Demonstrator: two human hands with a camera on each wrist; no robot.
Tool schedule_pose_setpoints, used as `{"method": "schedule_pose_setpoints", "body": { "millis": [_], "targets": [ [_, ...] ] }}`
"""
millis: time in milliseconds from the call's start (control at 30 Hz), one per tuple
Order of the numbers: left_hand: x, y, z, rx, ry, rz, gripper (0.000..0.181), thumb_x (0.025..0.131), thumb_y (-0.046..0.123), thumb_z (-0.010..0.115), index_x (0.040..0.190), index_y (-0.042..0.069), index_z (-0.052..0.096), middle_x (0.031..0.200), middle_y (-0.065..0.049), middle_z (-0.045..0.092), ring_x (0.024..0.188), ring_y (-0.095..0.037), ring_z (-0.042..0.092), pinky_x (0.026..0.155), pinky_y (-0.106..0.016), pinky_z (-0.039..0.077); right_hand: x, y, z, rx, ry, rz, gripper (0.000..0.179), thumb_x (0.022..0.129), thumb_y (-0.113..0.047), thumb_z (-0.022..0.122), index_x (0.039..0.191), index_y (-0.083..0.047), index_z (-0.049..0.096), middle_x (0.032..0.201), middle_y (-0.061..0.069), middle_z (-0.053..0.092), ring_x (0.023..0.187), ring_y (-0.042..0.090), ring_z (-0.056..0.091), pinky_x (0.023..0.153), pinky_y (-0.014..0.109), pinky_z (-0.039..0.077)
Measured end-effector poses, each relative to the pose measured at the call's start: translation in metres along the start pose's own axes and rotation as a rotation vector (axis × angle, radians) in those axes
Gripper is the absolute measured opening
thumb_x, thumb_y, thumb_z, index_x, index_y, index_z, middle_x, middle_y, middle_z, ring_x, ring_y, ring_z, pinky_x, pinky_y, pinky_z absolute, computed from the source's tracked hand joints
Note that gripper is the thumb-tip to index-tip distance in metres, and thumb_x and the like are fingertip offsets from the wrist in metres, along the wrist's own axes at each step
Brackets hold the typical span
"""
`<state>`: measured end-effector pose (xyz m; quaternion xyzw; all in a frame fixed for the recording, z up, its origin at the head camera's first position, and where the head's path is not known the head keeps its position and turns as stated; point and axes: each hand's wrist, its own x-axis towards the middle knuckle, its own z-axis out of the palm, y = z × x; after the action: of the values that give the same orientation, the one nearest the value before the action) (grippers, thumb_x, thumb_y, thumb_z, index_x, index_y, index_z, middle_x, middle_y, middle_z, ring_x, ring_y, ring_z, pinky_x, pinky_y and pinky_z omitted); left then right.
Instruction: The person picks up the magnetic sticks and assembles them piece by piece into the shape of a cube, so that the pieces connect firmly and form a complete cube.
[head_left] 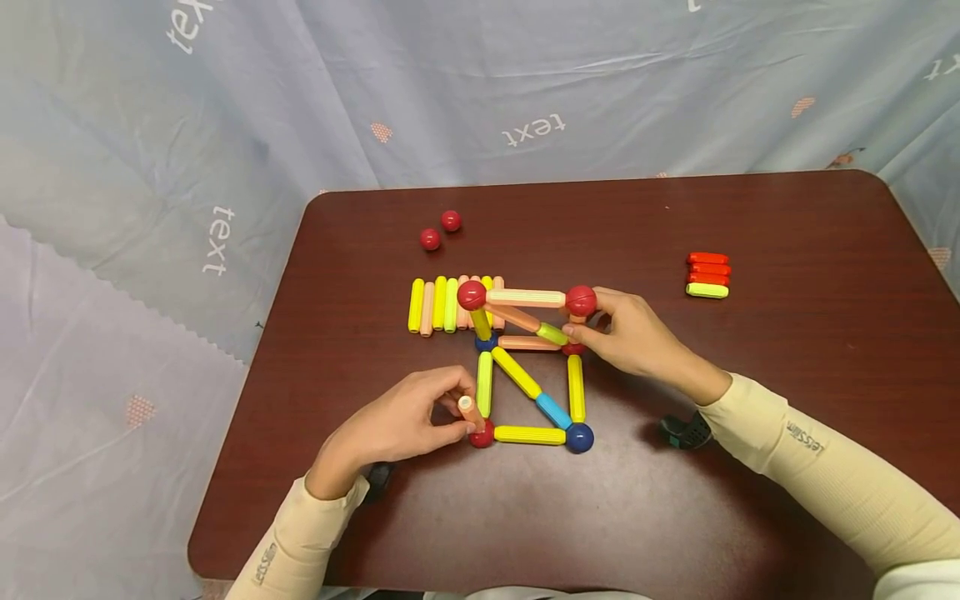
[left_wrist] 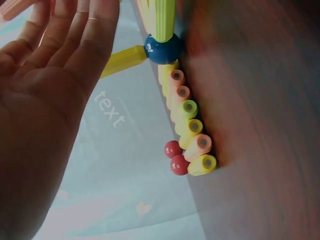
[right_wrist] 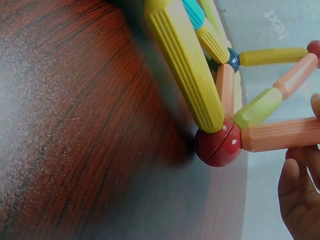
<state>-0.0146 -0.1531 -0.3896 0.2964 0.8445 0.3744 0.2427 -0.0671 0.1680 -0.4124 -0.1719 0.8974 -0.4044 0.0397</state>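
On the tabletop [head_left: 787,350], between its near and far edges, stands the frame [head_left: 517,372]. My left hand [head_left: 405,421] pinches a peach stick [head_left: 469,408] endwise on a red ball [head_left: 483,434]; my right hand [head_left: 637,335] pinches a back post [right_wrist: 282,135] — likely for steadiness. My sleeves [head_left: 832,471] read "Let'sSlim"; the curtain [head_left: 480,92], "text".

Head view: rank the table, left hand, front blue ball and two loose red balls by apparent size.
1. Table
2. Left hand
3. Front blue ball
4. Loose red balls: these two look alike, so unranked between themselves
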Motion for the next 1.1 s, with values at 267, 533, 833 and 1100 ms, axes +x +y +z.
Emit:
{"method": "schedule_pose_setpoints", "body": {
  "millis": [267,533,833,1100],
  "targets": [
    [-0.002,0.005,0.0,0.093,-0.032,0.015,0.032,0.083,0.016,0.086,0.098,0.024,0.058,0.09,0.013,0.061,0.087,-0.014,0.064,0.08,-0.031,0.057,0.0,-0.001,-0.002,-0.014,-0.006,0.004,0.028,0.089,-0.02,0.08,0.112,-0.007,0.072,0.094,0.005,0.07,0.08,0.02,0.063,0.07,0.031,0.051],
    [-0.004,0.004,0.002,0.134,-0.06,0.009,0.035,0.082,0.02,0.087,0.105,0.024,0.061,0.094,0.013,0.06,0.088,-0.014,0.061,0.08,-0.028,0.056,0.001,-0.001,-0.003,-0.019,-0.012,-0.012,0.025,0.089,-0.018,0.08,0.11,-0.006,0.071,0.095,0.004,0.07,0.085,0.019,0.064,0.072,0.033,0.053],
    [-0.018,0.009,-0.056,0.255,0.081,-0.067,0.043,0.085,0.015,0.083,0.123,0.014,0.063,0.114,0.001,0.067,0.098,-0.016,0.067,0.087,-0.036,0.058,0.003,-0.003,-0.003,-0.004,-0.029,-0.04,0.023,0.089,-0.017,0.08,0.108,-0.007,0.072,0.099,0.003,0.071,0.09,0.019,0.067,0.078,0.039,0.057],
    [0.04,0.019,-0.062,0.304,0.299,-0.018,0.059,0.095,0.023,0.074,0.148,0.017,0.05,0.139,-0.002,0.058,0.114,-0.021,0.06,0.095,-0.042,0.056,0.0,-0.002,0.0,0.0,-0.028,-0.03,0.021,0.089,-0.016,0.08,0.106,-0.008,0.071,0.096,0.002,0.07,0.088,0.018,0.066,0.075,0.033,0.055]
  ]
}}
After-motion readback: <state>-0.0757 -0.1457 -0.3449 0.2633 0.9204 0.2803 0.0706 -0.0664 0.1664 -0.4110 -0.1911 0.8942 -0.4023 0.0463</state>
